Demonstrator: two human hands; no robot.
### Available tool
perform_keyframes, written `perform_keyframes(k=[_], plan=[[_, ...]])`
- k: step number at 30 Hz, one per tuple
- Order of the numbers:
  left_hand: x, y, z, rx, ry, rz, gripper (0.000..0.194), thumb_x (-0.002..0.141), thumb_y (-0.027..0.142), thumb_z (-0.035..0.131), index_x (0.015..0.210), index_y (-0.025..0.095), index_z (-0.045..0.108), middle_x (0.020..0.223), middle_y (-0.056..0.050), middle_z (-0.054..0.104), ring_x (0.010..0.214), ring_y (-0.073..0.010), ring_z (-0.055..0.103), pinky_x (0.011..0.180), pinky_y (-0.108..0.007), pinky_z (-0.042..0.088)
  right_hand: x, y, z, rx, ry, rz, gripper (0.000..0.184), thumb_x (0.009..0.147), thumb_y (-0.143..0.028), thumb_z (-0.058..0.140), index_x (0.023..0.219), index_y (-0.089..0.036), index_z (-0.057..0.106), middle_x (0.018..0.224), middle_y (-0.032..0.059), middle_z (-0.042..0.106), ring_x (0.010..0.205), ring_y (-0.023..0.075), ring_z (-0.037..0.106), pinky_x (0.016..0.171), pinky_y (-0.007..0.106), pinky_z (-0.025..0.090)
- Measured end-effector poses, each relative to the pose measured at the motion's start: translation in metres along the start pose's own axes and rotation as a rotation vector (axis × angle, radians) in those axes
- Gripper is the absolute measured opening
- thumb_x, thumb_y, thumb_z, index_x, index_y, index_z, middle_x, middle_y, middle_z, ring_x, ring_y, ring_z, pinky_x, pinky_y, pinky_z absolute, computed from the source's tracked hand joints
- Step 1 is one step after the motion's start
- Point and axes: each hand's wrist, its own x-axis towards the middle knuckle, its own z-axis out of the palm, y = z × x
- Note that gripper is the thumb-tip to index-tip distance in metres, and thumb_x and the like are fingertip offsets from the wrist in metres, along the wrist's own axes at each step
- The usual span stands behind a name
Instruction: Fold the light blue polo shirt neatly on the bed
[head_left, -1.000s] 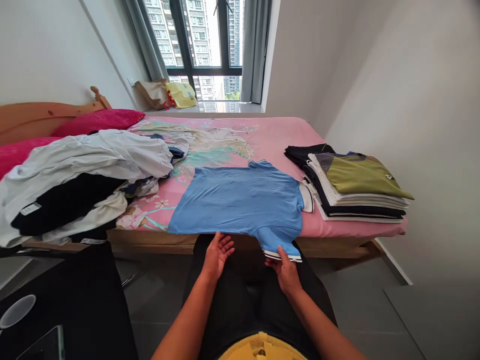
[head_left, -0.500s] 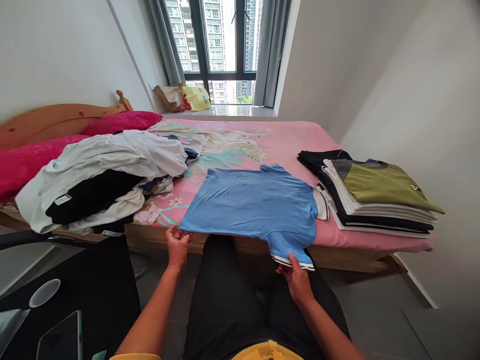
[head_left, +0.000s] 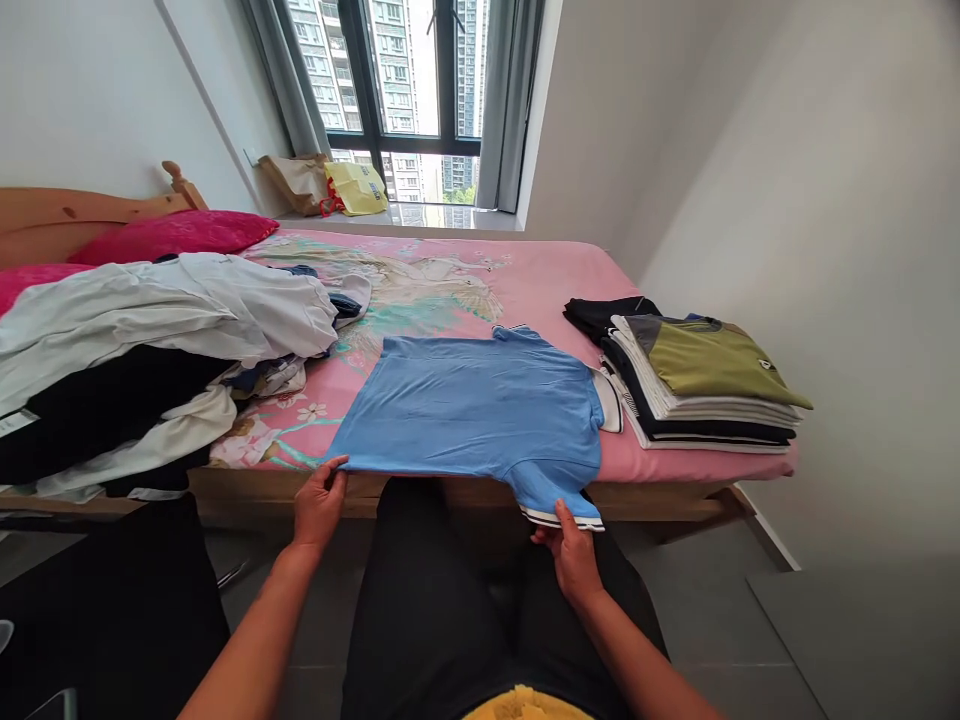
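A blue short-sleeved shirt point(head_left: 465, 405) with a white collar lies spread out across the bed's near edge, its collar toward the right. My left hand point(head_left: 319, 503) pinches the near corner of its hem at the lower left. On the right, my right hand point(head_left: 571, 555) grips the cuff of the near sleeve, thumb on top of the black-and-white trim, fingers beneath. That sleeve hangs over the bed edge above my lap. The far sleeve rests on the bedding.
A stack of folded clothes point(head_left: 705, 390), olive shirt on top, sits at the bed's right. At the left lies a loose heap of clothes point(head_left: 172, 320), near red pillows point(head_left: 180, 232). A black chair point(head_left: 105, 600) stands at lower left. Bags point(head_left: 356, 188) rest on the windowsill.
The view has turned a little to the right, so everything appears shifted left. Both hands keep their hold on the shirt, which lies much the same.
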Motion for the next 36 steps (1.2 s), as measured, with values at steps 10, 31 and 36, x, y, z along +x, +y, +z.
perform_keyframes(k=[10,31,36], plan=[[0.018,0.035,-0.004,-0.427,-0.102,-0.241,0.042,0.071,0.044,0.058,0.104,0.018,0.055,0.056,0.003,0.059,0.044,-0.0128,0.05,0.046,-0.025,0.044,0.013,-0.033,0.009,-0.339,0.155,-0.249,0.038,0.074,-0.055,0.059,0.07,-0.017,0.056,0.058,0.0018,0.056,0.056,0.0182,0.056,0.052,0.033,0.049],[0.167,0.009,0.044,0.301,-0.222,0.053,0.06,0.071,0.058,0.052,0.113,0.017,0.06,0.107,-0.012,0.065,0.1,-0.0277,0.059,0.091,-0.039,0.045,0.169,-0.125,0.018,-0.771,0.075,-0.225,0.051,0.069,-0.064,0.057,0.083,-0.015,0.061,0.061,0.0005,0.058,0.043,0.009,0.043,0.036,0.02,0.029],[0.168,-0.002,0.034,0.198,-0.304,-0.034,0.053,0.068,0.059,0.053,0.104,0.02,0.064,0.105,-0.007,0.068,0.095,-0.0251,0.063,0.086,-0.036,0.048,0.162,-0.112,-0.018,-0.896,0.119,-0.308,0.053,0.066,-0.062,0.058,0.089,-0.015,0.063,0.079,0.0064,0.066,0.066,0.0162,0.057,0.057,0.026,0.045]])
